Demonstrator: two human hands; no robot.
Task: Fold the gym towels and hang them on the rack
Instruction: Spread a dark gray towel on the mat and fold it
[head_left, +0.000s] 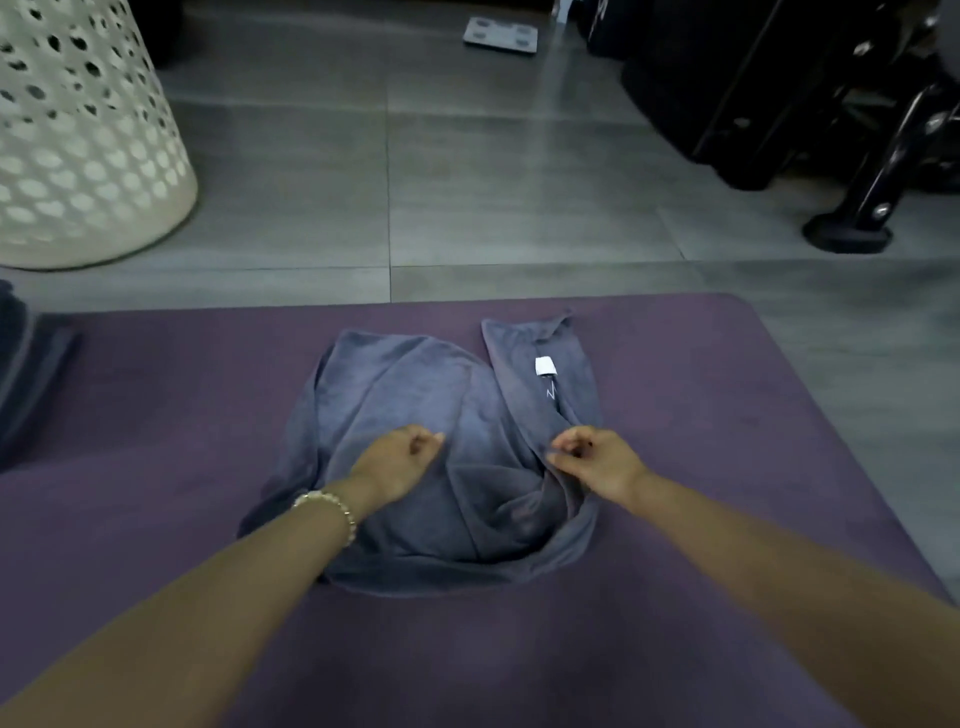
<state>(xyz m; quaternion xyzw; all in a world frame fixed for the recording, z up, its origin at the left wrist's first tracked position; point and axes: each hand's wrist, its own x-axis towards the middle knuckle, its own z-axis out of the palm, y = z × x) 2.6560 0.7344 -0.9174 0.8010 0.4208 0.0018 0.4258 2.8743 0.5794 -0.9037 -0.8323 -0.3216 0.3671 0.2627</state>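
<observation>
A grey-blue gym towel (415, 405) lies crumpled on a purple mat (701, 415), with a white label (544, 366) showing on its far right flap. My left hand (400, 457), a bead bracelet on its wrist, hovers over the towel's middle with fingers curled and nothing plainly in them. My right hand (592, 460) is at the towel's right fold, its fingertips pinching the cloth there. No rack is in view.
A white perforated laundry basket (78, 145) stands at the far left on the grey tiled floor. A grey scale (501, 35) lies far ahead. Black gym equipment with a foot (847, 236) fills the far right. Dark fabric (21, 364) lies at the mat's left edge.
</observation>
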